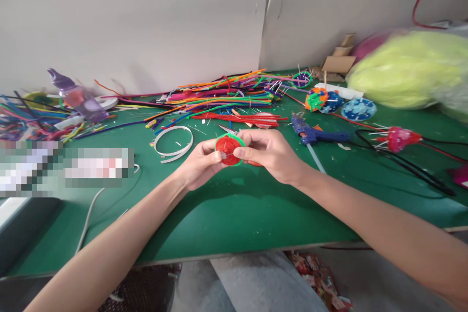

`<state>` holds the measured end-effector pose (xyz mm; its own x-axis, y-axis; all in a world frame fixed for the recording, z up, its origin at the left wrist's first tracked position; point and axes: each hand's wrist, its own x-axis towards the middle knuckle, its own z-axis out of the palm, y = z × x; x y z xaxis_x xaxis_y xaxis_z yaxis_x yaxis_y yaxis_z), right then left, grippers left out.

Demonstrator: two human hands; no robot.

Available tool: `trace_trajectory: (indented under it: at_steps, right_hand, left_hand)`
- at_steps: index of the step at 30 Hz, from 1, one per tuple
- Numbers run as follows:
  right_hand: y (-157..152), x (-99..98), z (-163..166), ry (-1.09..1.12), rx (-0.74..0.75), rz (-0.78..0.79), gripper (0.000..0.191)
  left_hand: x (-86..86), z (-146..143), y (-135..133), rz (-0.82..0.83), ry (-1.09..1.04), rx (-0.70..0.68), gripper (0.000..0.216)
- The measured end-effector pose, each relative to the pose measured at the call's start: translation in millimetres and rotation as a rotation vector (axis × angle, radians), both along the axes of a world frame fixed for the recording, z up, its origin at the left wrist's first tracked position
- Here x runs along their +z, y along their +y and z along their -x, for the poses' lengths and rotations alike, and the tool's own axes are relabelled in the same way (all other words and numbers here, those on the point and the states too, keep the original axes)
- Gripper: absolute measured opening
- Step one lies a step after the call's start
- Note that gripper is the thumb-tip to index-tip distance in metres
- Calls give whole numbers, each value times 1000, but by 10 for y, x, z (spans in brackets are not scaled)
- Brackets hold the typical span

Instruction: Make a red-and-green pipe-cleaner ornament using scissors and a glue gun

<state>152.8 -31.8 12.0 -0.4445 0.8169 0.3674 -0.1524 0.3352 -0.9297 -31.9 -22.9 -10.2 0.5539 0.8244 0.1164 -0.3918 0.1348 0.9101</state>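
Observation:
Between both hands, above the green table (219,224), is a round red piece with a green rim (227,145). My left hand (202,161) grips its left side, thumb on the front face. At its right side, my right hand (268,153) holds it with thumb and fingers closed. A thin pale strand seems to run across the red face between the two thumbs. Behind the hands, the tip of a pointed metal tool (225,129) shows, the rest hidden. Red pipe cleaners (241,118) lie just beyond.
A blue glue gun (318,134) with its cord lies right of my hands. A white coiled strip (173,141) is at left. Bundled pipe cleaners (226,95), a purple bottle (82,100), decorated round pieces (358,108) and a yellow-green bag (405,68) line the back.

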Motion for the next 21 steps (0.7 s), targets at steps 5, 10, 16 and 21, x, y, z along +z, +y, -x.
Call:
trace_trajectory:
  at_steps: [5,10,16,21]
  right_hand:
    - [-2,-18,16,7,-11,-1,42]
    - [0,-19,18,5,-20,-4,44]
    - [-4,19,14,16,-2,34,43]
    - [-19,44,5,21,5,62,42]
  left_hand:
    - [-12,1,6,15,-4,22,30]
    - [2,-16,-1,21,13,43,33]
    - [19,2,-2,22,2,31,32]
    - [28,38,1,64,15,-5,29]
